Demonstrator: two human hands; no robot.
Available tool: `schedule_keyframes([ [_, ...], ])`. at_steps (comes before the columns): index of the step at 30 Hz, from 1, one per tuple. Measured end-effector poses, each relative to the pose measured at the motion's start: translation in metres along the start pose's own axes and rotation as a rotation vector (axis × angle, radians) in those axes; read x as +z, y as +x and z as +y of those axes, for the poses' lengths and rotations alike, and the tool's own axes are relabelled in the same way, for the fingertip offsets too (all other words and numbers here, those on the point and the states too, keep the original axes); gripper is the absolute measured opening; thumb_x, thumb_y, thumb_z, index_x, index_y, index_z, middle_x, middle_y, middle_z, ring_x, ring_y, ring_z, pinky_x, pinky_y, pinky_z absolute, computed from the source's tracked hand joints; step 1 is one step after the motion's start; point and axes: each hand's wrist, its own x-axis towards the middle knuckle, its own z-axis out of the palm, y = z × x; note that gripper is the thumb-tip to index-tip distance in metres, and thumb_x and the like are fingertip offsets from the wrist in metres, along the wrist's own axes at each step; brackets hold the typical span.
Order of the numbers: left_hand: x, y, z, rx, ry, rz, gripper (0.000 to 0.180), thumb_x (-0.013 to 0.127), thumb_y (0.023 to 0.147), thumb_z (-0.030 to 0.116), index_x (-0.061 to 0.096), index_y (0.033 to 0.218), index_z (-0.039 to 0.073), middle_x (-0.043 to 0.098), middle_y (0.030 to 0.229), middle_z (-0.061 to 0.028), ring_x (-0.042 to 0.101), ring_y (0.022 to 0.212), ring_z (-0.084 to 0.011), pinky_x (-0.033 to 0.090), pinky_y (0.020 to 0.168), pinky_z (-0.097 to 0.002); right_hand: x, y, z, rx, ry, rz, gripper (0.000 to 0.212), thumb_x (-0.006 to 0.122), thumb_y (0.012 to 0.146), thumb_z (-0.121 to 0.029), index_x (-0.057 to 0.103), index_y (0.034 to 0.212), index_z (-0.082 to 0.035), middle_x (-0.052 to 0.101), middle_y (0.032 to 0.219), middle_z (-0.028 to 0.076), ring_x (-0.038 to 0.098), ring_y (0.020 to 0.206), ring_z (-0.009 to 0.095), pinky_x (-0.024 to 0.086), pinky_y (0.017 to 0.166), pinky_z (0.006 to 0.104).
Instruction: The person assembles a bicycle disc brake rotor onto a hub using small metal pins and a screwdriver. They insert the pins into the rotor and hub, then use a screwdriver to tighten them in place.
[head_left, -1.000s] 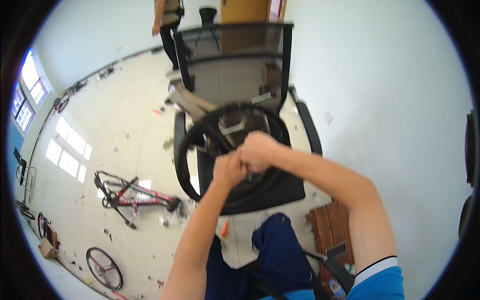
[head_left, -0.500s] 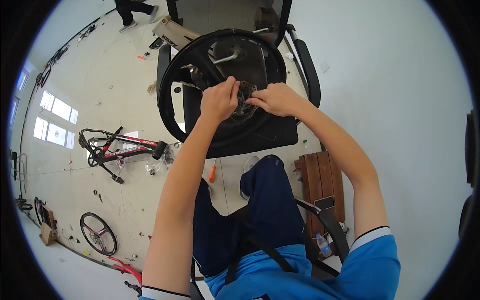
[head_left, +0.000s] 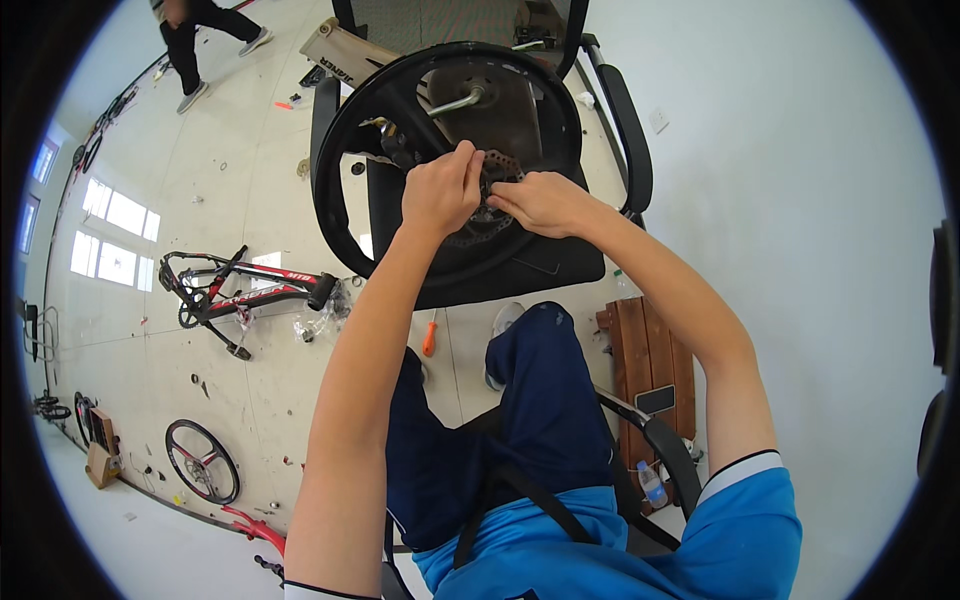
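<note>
A black spoked bicycle wheel (head_left: 345,120) lies on the seat of a black office chair (head_left: 585,268) in front of me. A metal disc brake rotor (head_left: 497,160) sits at its hub. My left hand (head_left: 440,195) is closed at the rotor's left side, thumb and fingers pinched together near the hub. From the right, my right hand (head_left: 540,205) pinches at the rotor's centre, its fingertips almost meeting the left ones. Whatever is between the fingers of either hand is hidden. A thin L-shaped hex key (head_left: 540,268) rests on the seat below the wheel.
An orange screwdriver (head_left: 429,340) lies on the floor left of my legs. Further left are a red-and-black bike frame (head_left: 265,290) and another wheel (head_left: 202,462). A wooden bench (head_left: 640,345) with a phone (head_left: 655,399) stands right. A person (head_left: 195,40) walks at far left.
My right fingertips have moved slightly left, closer to the hub and my left hand. The wheel appears slightly shifted in view. The person at the back has stepped left.
</note>
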Motion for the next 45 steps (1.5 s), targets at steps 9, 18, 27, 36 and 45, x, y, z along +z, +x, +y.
schedule_keyframes([
  [9,-0.001,0.0,0.002,0.006,-0.001,0.014,0.023,0.059,0.099,0.02,0.052,0.081,0.008,0.062,0.061,-0.0113,0.063,0.055,-0.0347,0.049,0.049,-0.0446,0.003,0.005,0.004,-0.002,0.059,-0.036,0.036,0.048,0.106,-0.037,0.064,0.092,-0.008,0.065,0.072,0.021,0.064,0.073,0.044,0.051,0.07,0.0519],
  [18,-0.002,0.0,0.002,0.011,0.002,0.021,0.023,0.059,0.099,0.02,0.053,0.08,0.008,0.062,0.061,-0.0111,0.063,0.053,-0.034,0.049,0.048,-0.0431,0.001,0.004,0.001,0.014,0.094,-0.089,0.041,0.047,0.106,-0.039,0.068,0.094,-0.007,0.068,0.079,0.023,0.066,0.079,0.045,0.052,0.076,0.0524],
  [27,-0.002,0.001,0.001,0.009,0.006,0.02,0.022,0.059,0.099,0.021,0.054,0.082,0.008,0.062,0.061,-0.0114,0.063,0.055,-0.0342,0.049,0.049,-0.0439,-0.021,0.014,0.003,-0.027,0.064,-0.213,0.042,0.049,0.105,-0.04,0.072,0.092,-0.006,0.07,0.083,0.022,0.067,0.084,0.044,0.053,0.079,0.0519],
  [36,-0.002,0.001,0.002,-0.007,0.007,-0.009,0.023,0.058,0.099,0.023,0.054,0.082,0.008,0.062,0.062,-0.0117,0.063,0.056,-0.0345,0.05,0.05,-0.0441,-0.054,0.036,-0.007,-0.157,-0.266,-0.295,0.042,0.05,0.104,-0.041,0.074,0.089,-0.009,0.071,0.078,0.017,0.068,0.079,0.04,0.055,0.074,0.0495],
  [45,-0.002,0.001,0.002,-0.015,0.005,-0.014,0.023,0.058,0.099,0.023,0.054,0.082,0.008,0.062,0.062,-0.0117,0.064,0.056,-0.0346,0.049,0.049,-0.0443,-0.052,0.033,0.003,-0.464,-0.579,-0.206,0.037,0.057,0.099,-0.04,0.067,0.081,-0.01,0.066,0.064,0.012,0.069,0.065,0.034,0.052,0.059,0.0442],
])
